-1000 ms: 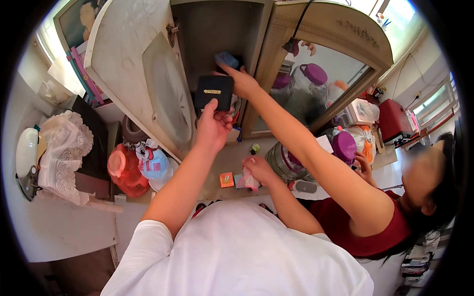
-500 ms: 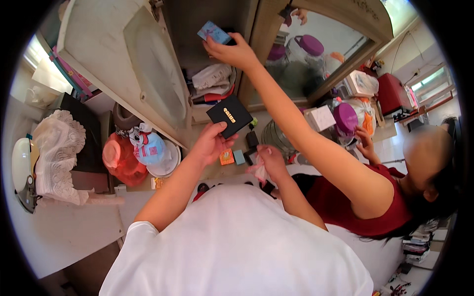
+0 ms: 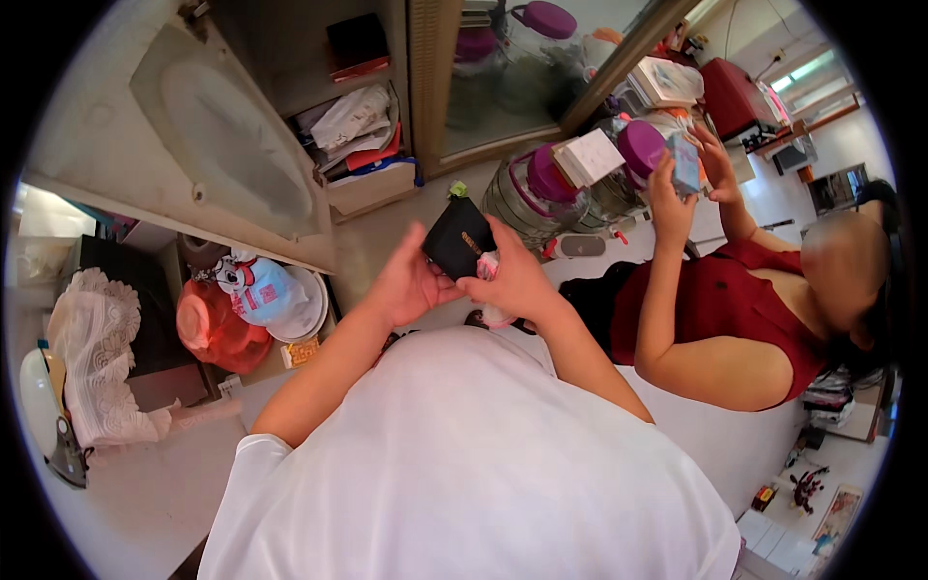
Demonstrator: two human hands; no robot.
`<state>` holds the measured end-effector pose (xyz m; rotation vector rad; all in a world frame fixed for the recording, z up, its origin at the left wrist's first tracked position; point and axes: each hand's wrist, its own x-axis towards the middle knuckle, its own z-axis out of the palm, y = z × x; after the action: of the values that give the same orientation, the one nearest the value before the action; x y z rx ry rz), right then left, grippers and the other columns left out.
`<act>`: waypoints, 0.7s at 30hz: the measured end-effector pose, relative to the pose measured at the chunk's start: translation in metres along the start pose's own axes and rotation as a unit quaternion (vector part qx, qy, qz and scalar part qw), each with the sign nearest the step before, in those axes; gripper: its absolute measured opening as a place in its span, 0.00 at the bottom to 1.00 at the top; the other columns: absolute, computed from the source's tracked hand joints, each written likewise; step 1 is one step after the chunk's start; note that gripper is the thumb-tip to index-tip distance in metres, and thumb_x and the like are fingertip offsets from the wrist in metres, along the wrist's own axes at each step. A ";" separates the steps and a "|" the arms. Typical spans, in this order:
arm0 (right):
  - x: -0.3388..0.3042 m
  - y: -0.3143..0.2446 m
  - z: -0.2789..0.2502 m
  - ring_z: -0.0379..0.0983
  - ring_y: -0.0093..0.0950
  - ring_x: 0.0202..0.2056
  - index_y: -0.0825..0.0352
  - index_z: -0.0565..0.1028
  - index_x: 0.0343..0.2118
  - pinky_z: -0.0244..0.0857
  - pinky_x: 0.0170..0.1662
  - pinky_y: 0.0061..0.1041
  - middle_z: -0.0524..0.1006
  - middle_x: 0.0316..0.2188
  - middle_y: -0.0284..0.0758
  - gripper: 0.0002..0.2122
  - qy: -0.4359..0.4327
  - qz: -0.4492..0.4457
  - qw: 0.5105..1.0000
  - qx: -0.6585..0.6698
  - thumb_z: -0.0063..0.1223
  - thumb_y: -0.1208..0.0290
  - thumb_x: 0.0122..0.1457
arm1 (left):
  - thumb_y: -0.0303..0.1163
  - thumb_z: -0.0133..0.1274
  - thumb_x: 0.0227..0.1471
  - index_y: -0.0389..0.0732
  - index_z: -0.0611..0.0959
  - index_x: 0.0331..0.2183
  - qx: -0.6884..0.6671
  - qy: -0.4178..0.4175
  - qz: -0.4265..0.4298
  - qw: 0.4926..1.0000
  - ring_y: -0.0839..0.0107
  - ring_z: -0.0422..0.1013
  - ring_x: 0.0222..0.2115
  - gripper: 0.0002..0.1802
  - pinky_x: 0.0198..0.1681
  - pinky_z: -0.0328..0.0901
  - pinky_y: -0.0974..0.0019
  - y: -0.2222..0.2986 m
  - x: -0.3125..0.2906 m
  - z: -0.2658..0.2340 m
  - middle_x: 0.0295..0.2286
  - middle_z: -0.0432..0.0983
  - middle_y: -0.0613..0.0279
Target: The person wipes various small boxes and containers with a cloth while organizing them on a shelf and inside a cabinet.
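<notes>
A small black box (image 3: 458, 238) with gold print is held in front of my chest by both hands. My left hand (image 3: 406, 285) grips its lower left side. My right hand (image 3: 517, 275) closes on its right side and also has a small pink and white thing (image 3: 486, 265) tucked under the fingers. The box hovers over the pale counter (image 3: 382, 237), below the open cupboard.
The open cupboard (image 3: 358, 116) holds papers and boxes; its door (image 3: 208, 145) swings out at left. Purple-lidded jars (image 3: 541, 184) stand on the counter. A person in a red top (image 3: 735, 309) at right holds a blue packet (image 3: 684, 162). A red container (image 3: 217, 329) sits at left.
My left hand brought the black box down from the cupboard shelf to my chest, and my right hand joined it. The other person lowered an arm from the cupboard with a blue packet.
</notes>
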<state>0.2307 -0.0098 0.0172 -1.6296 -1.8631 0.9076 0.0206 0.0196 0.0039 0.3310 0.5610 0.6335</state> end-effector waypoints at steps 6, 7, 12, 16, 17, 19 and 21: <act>-0.019 -0.006 -0.021 0.63 0.49 0.62 0.74 0.56 0.65 0.60 0.63 0.38 0.62 0.62 0.52 0.49 0.007 0.053 0.997 -0.051 0.72 0.61 0.41 | 0.66 0.35 0.64 0.46 0.69 0.62 -0.078 -0.059 -0.092 0.991 0.59 0.72 0.53 0.39 0.55 0.68 0.52 -0.018 0.033 -0.005 0.57 0.71 0.56; -0.020 -0.002 -0.023 0.65 0.49 0.60 0.73 0.57 0.65 0.63 0.61 0.39 0.62 0.62 0.51 0.50 0.023 0.048 0.997 -0.057 0.72 0.60 0.40 | 0.63 0.35 0.65 0.46 0.70 0.61 -0.069 -0.060 -0.093 0.992 0.59 0.72 0.53 0.37 0.55 0.68 0.51 -0.020 0.038 -0.001 0.56 0.72 0.57; -0.030 0.005 -0.033 0.69 0.49 0.57 0.71 0.58 0.65 0.68 0.56 0.41 0.63 0.60 0.49 0.49 0.075 0.051 0.995 -0.048 0.72 0.59 0.38 | 0.59 0.34 0.66 0.46 0.72 0.59 -0.074 -0.052 -0.107 0.990 0.59 0.73 0.51 0.34 0.55 0.67 0.52 -0.028 0.052 0.018 0.54 0.74 0.57; -0.041 0.015 -0.035 0.68 0.48 0.57 0.70 0.60 0.63 0.66 0.58 0.40 0.64 0.59 0.49 0.48 0.123 0.056 0.990 -0.034 0.73 0.60 0.38 | 0.56 0.32 0.67 0.46 0.74 0.57 -0.055 -0.026 -0.123 0.991 0.61 0.74 0.48 0.31 0.52 0.68 0.53 -0.034 0.068 0.028 0.52 0.76 0.59; -0.043 0.016 -0.036 0.66 0.48 0.58 0.71 0.61 0.62 0.64 0.60 0.38 0.65 0.58 0.49 0.47 0.125 0.069 0.989 -0.024 0.73 0.61 0.37 | 0.56 0.32 0.67 0.46 0.74 0.57 -0.052 -0.030 -0.127 0.990 0.61 0.74 0.48 0.31 0.52 0.68 0.53 -0.035 0.071 0.030 0.52 0.76 0.59; -0.047 0.019 -0.040 0.67 0.47 0.58 0.70 0.62 0.62 0.64 0.59 0.37 0.66 0.57 0.49 0.47 0.123 0.086 0.989 -0.018 0.73 0.61 0.37 | 0.56 0.31 0.67 0.47 0.75 0.55 -0.026 -0.006 -0.141 0.990 0.62 0.74 0.48 0.30 0.49 0.69 0.54 -0.039 0.076 0.035 0.50 0.77 0.61; -0.051 0.022 -0.044 0.67 0.47 0.58 0.70 0.62 0.62 0.64 0.59 0.37 0.66 0.56 0.49 0.46 0.120 0.103 0.987 -0.012 0.73 0.61 0.37 | 0.56 0.31 0.67 0.47 0.75 0.55 -0.025 -0.003 -0.152 0.988 0.63 0.74 0.47 0.30 0.48 0.69 0.55 -0.043 0.081 0.039 0.49 0.77 0.62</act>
<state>0.2858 -0.0514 0.0322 -1.8812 -1.5710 0.7329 0.1169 0.0338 -0.0153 0.1953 0.5744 0.3508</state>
